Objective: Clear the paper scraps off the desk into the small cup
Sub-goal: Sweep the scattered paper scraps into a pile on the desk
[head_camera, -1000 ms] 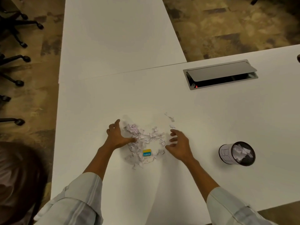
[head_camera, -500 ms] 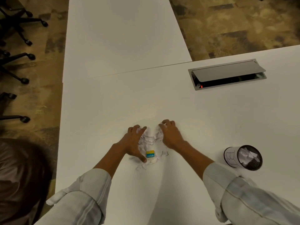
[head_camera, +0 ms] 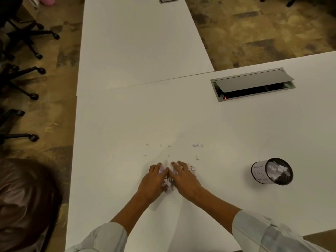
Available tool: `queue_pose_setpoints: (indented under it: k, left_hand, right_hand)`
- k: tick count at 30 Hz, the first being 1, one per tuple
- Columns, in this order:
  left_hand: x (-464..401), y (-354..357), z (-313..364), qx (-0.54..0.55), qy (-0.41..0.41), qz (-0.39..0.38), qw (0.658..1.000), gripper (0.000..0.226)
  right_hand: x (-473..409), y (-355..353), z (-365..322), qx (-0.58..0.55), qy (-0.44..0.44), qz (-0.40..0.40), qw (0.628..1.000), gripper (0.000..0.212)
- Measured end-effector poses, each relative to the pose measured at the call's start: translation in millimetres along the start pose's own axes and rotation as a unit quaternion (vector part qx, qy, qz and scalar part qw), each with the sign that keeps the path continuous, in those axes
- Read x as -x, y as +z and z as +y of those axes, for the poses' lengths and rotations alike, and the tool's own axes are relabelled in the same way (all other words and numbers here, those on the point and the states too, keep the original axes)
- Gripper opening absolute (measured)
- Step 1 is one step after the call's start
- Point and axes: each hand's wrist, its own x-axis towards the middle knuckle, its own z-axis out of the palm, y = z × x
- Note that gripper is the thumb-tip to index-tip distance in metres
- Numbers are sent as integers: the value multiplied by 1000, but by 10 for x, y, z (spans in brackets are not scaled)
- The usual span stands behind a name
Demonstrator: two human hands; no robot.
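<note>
Scraps of crumpled white paper (head_camera: 168,182) sit bunched on the white desk (head_camera: 112,160), pressed between the left hand (head_camera: 152,180) and the right hand (head_camera: 183,176), both cupped around the heap with fingers curled, closing on it. A few loose white bits (head_camera: 197,144) lie just beyond. The small black mesh cup with a white paper label (head_camera: 272,171) stands upright well off to the right, so the right hand is nearer.

White desk (head_camera: 112,179), paper scraps (head_camera: 197,145), cup (head_camera: 258,172)
</note>
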Motion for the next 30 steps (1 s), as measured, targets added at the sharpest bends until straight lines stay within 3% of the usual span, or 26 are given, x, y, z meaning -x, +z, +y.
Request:
queue_pose_setpoints:
  k: [3, 7, 9, 12, 15, 20, 26, 30]
  left_hand:
    - [58, 66, 53, 23, -32, 22, 999, 41]
    - [23, 9, 92, 85, -36, 70, 993, 28]
    - [-28, -100, 112, 117, -38, 89, 988, 24]
    - [-98, -276, 142, 192, -62, 136, 970, 20]
    - [-153, -447, 252, 262, -105, 171, 944, 30]
    - [-306, -634, 681, 328, -89, 161, 927, 34]
    - [-648, -648, 1415, 342, -18, 119, 932, 32]
    - [-830, -507, 2019, 362, 31, 70, 929, 31]
  right_hand:
    - [56, 65, -26, 12, -28, 16, 999, 50]
    - [-24, -21, 17, -29, -10, 33, 999, 30]
    - [-62, -111, 37, -120, 51, 70, 989, 25]
    - [-72, -263, 116, -272, 155, 121, 942, 33]
    - [24, -393, 192, -361, 208, 156, 896, 27]
    - [336, -563, 341, -474, 276, 181, 816, 18]
    - [996, -932, 745, -480, 313, 221, 789, 18]
    - [1517, -1188, 1228, -382, 367, 216, 820, 20]
